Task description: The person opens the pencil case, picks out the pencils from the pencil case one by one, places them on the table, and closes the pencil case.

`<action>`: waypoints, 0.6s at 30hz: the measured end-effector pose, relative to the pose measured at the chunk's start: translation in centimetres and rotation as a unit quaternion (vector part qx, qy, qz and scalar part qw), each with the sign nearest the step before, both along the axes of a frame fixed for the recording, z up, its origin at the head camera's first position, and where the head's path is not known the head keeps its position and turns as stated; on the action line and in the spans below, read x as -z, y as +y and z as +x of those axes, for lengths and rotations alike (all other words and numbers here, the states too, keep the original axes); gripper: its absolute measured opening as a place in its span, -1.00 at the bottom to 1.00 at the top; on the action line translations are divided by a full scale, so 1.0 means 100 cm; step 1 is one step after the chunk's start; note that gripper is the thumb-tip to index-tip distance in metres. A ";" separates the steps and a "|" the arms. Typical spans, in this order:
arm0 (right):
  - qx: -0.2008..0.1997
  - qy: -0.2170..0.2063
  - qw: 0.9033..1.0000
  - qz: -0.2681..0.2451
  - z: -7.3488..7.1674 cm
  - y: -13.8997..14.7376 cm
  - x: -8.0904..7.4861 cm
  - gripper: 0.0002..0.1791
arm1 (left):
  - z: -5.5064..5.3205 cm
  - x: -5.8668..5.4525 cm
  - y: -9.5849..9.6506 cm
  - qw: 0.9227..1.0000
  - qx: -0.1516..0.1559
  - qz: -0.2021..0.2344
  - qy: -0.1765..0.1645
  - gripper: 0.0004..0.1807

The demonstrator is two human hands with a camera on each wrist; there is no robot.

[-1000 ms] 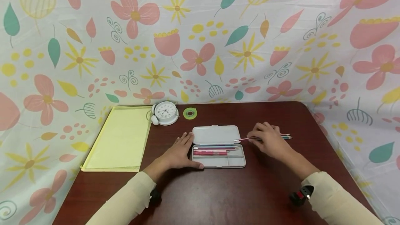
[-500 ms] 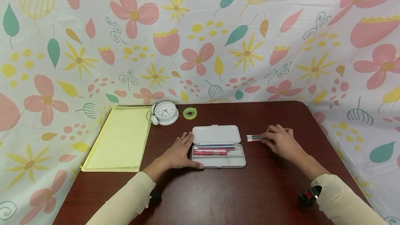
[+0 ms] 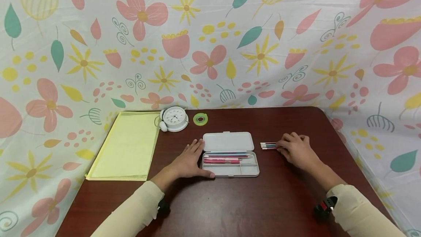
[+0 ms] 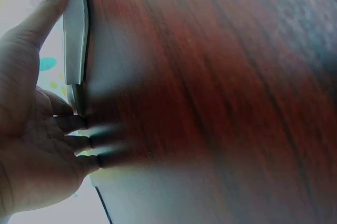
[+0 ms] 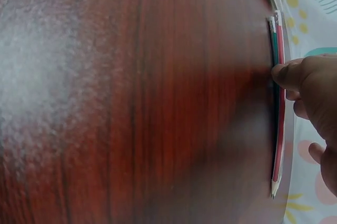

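My left hand (image 3: 188,160) spreads along the left side of an open pencil case (image 3: 223,171). Its thumb touches the front corner and its straight fingers lie by the lid (image 3: 228,142). In the left wrist view the thumb (image 4: 47,16) reaches the case's edge. Pink and blue pencils (image 3: 227,156) lie in the case's back compartment. To the right of the case, my right hand (image 3: 296,151) pinches a small bundle of pencils (image 3: 268,145) on the table, eraser ends toward the case. The right wrist view shows the thumb on the red and green pencils (image 5: 279,134), their points together.
A yellow mesh folder (image 3: 123,147) lies on the left of the dark wooden table (image 3: 210,204). Behind the case stand a white alarm clock (image 3: 174,118) and a green roll of tape (image 3: 200,119). A flowered cloth (image 3: 210,46) hangs behind and beside the table.
My right hand has moved right, drawing a pink pencil away from the case's edge and in line with the others. The left hand has stayed put.
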State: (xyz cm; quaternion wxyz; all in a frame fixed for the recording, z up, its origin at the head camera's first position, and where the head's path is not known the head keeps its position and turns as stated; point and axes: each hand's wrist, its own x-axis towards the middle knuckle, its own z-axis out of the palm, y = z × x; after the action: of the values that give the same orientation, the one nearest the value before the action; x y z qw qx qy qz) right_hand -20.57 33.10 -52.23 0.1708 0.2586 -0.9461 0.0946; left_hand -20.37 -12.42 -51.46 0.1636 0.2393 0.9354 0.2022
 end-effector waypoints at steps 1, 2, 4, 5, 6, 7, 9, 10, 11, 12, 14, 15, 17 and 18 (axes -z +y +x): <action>-0.001 0.005 1.000 0.002 0.000 0.000 0.001 -0.84 | 0.000 0.000 0.000 1.000 0.000 0.002 0.000 0.54; -0.001 0.009 1.000 0.004 0.000 -0.001 0.001 -0.84 | 0.000 -0.001 0.000 1.000 0.000 0.004 0.000 0.54; 0.000 0.014 1.000 0.005 0.000 -0.001 0.002 -0.83 | 0.000 -0.001 0.000 1.000 0.000 0.004 0.000 0.53; 0.000 0.015 1.000 0.006 0.000 -0.001 0.002 -0.83 | 0.000 -0.001 0.000 1.000 0.000 0.003 0.000 0.54; 0.001 0.017 1.000 0.006 0.000 -0.002 0.002 -0.83 | 0.000 -0.001 0.000 1.000 0.001 0.003 0.001 0.54; 0.001 0.019 1.000 0.006 0.000 -0.002 0.003 -0.83 | 0.000 0.000 0.000 1.000 0.001 0.002 0.002 0.54; 0.001 0.023 1.000 0.007 0.001 -0.002 0.003 -0.83 | 0.000 0.000 0.000 1.000 0.002 0.001 0.004 0.54; 0.001 0.025 1.000 0.007 0.001 -0.002 0.003 -0.83 | 0.000 0.000 0.000 1.000 0.002 0.001 0.006 0.54; 0.001 0.027 1.000 0.008 0.001 -0.002 0.003 -0.83 | 0.000 0.000 0.000 1.000 0.002 0.001 0.006 0.54; 0.001 0.028 1.000 0.008 0.001 -0.002 0.004 -0.83 | 0.000 0.001 0.000 1.000 0.003 0.000 0.007 0.54; 0.001 0.031 0.999 0.010 0.000 -0.002 0.004 -0.83 | 0.000 0.001 0.000 1.000 0.003 -0.003 0.007 0.54; 0.001 0.032 0.999 0.010 0.000 -0.002 0.004 -0.83 | 0.000 0.001 0.000 1.000 0.003 -0.003 0.006 0.54; 0.001 0.034 0.999 0.010 0.000 -0.002 0.004 -0.83 | -0.001 0.002 0.000 1.000 0.003 -0.002 0.005 0.55; 0.000 0.034 0.999 0.010 0.000 -0.002 0.004 -0.84 | -0.001 0.002 0.000 1.000 0.003 -0.003 0.004 0.54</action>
State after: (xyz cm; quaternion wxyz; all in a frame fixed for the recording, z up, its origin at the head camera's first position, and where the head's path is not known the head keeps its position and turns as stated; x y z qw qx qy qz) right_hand -20.58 32.87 -52.64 0.2006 0.2631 -0.9406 0.0766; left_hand -20.43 -12.38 -51.67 0.1616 0.2420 0.9361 0.1976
